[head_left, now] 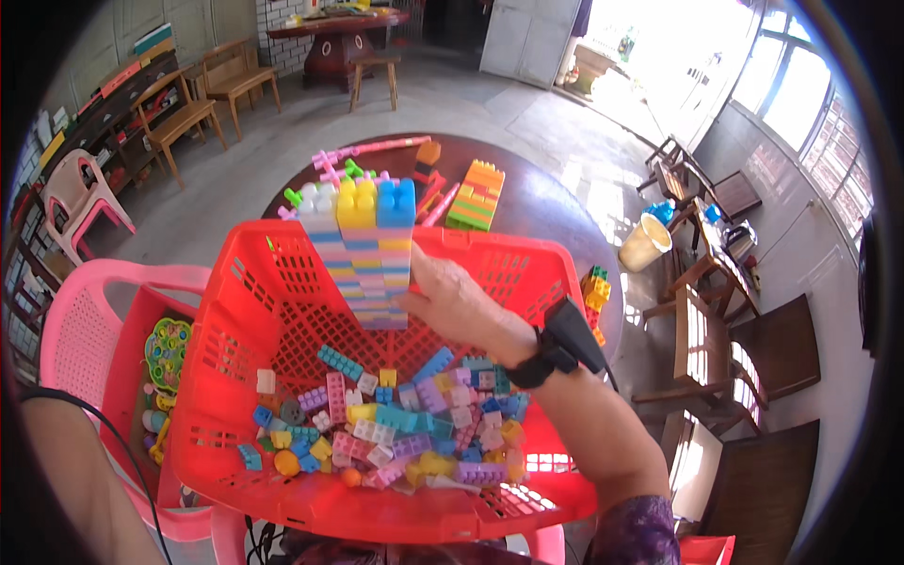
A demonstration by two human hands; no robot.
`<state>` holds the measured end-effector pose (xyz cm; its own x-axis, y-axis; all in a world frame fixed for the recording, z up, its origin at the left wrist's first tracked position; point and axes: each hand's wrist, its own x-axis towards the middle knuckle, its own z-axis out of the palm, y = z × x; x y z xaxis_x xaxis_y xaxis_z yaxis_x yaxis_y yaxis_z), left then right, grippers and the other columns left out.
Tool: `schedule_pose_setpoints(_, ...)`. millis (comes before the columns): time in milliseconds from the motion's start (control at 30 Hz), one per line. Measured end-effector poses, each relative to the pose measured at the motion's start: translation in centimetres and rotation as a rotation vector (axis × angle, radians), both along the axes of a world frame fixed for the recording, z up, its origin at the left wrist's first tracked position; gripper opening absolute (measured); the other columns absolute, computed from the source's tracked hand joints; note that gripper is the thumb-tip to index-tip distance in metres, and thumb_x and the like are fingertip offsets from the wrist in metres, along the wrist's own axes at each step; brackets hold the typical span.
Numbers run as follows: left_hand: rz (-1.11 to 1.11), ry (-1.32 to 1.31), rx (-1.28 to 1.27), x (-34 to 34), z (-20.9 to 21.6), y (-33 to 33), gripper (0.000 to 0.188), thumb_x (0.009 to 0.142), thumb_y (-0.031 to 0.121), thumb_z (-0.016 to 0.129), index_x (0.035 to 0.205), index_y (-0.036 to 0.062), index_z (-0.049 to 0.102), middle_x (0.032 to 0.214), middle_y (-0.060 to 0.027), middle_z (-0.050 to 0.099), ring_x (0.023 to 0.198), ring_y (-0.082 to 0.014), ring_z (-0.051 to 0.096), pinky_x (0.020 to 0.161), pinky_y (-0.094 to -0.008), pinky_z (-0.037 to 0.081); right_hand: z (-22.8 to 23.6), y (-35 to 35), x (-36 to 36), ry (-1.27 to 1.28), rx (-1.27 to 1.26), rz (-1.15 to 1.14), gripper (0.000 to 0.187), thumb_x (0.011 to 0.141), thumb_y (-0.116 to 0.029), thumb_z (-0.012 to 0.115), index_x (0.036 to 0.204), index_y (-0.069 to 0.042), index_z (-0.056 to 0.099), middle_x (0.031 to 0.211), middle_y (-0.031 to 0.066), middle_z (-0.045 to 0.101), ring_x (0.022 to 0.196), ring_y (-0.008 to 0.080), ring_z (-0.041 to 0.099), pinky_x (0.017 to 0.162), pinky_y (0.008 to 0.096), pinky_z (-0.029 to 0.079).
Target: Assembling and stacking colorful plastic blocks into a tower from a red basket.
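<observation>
A tall tower of building blocks (363, 254) stands over the far left part of a red plastic basket (377, 518). White, yellow and blue blocks top it, with mixed colored layers below. My right hand (457, 301) grips the tower from its right side, with the thumb low on its edge and the other fingers partly hidden behind it. Many loose building blocks (405, 424) in pink, purple, blue, yellow and white lie on the basket's bottom. What looks like part of my left arm (75, 480) shows at the lower left; the left hand is out of sight.
Behind the basket, a dark round table (546, 217) carries an orange-and-green block stack (476, 195), pink toy pieces (377, 146) and more blocks (595, 297). A pink plastic chair (80, 311) holds a red box of toys at the left. Wooden chairs (702, 348) line the right.
</observation>
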<state>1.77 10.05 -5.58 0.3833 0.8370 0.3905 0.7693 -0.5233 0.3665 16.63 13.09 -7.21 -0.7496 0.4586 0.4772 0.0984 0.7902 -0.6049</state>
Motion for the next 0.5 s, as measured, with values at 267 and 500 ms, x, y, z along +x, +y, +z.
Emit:
schedule_pose_setpoints(267, 0.027, -0.045, -0.024, -0.7, 1.5, 0.7, 0.056, 0.091, 0.048, 0.04, 0.124, 0.0037, 0.045, 0.128, -0.0127, 0.05, 0.122, -0.0283, 0.042, 0.105, -0.0479, 0.029, 1.1, 1.5, -0.3, -0.148, -0.018, -0.029, 0.056, 0.077, -0.005, 0.063, 0.127, -0.004, 0.036, 0.102, 0.0213, 0.062, 0.098, 0.0387, 0.058, 0.081, 0.0423, 0.047)
schedule_pose_setpoints(500, -0.001, -0.063, -0.039, 0.4, 1.3, -0.5, 0.055, 0.091, 0.049, 0.04, 0.122, 0.0042, 0.046, 0.127, -0.0116, 0.05, 0.122, -0.0277, 0.043, 0.105, -0.0481, 0.028, 0.5, 0.2, 0.8, -0.156, -0.026, -0.011, 0.054, 0.078, -0.009, 0.064, 0.126, -0.004, 0.039, 0.1, 0.0209, 0.062, 0.094, 0.0376, 0.059, 0.08, 0.0417, 0.047)
